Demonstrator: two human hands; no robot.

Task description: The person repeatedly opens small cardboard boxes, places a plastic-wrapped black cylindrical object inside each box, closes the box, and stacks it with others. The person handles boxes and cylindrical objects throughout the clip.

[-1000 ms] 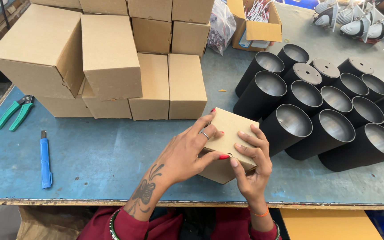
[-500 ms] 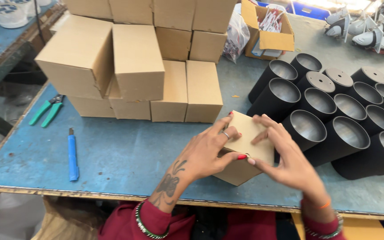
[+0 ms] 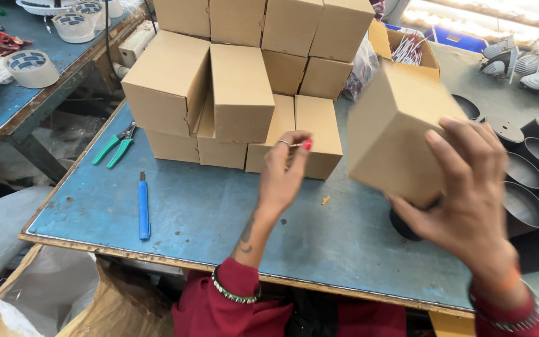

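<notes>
A blue worktable is filling most of the frame, its worn front edge running along the bottom. On it, in the upper middle, a stack of plain brown cardboard boxes is sitting two and three high, closed and pushed close together. At the right edge, a cluster of black cylindrical housings is standing open-mouthed, touching one another. In the right half of the frame, the person's right hand is holding a single closed cardboard box up off the table, tilted, with fingers spread over its near face and the thumb coming under its lower edge; the box is hanging in the air in front of the housings, just right of the stack. One more black housing is peeking out just beneath that box. In the middle, the left hand is hovering above the table with nothing in it, fingers loosely curled and pointing toward the lowest boxes in the stack, near them but not touching. At the upper left, rolls of tape are lying on a second bench. Toward the left, green-handled pliers are lying beside the stack, and a blue utility knife is lying below them near the front edge.
</notes>
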